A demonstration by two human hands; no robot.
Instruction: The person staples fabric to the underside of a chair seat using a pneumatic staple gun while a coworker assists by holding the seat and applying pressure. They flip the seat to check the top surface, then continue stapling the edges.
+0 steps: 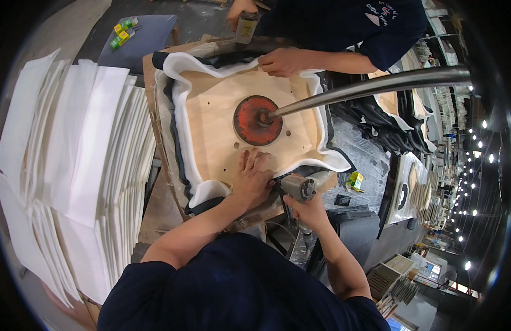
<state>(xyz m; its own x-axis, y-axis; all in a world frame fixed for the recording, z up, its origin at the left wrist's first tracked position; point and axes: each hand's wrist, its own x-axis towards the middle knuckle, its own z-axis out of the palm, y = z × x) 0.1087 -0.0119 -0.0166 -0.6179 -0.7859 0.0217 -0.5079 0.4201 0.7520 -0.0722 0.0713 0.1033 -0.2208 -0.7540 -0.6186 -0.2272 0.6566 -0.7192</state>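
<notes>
A light plywood panel point(211, 116) lies with white padding point(181, 110) and black cover material point(181, 160) turned up around its edges. A round red press disc point(244, 124) on a metal rod point(371, 88) rests on its middle. My left hand point(254, 179) lies on the panel's near edge, fingers stretched over the wood. My right hand point(308, 212) grips a staple gun point(297, 186), its nose at the near edge close to my left hand. Opposite, a co-worker's hand point(283, 62) touches the far padding, and the other hand point(241, 11) holds another staple gun point(246, 27).
Tall stacks of white padding sheets point(84, 138) stand at the left. Green-yellow small boxes point(123, 33) sit on a dark sheet at the far left, and another box point(355, 181) is on the right table point(366, 149). Black covered panels point(399, 116) are piled beyond it.
</notes>
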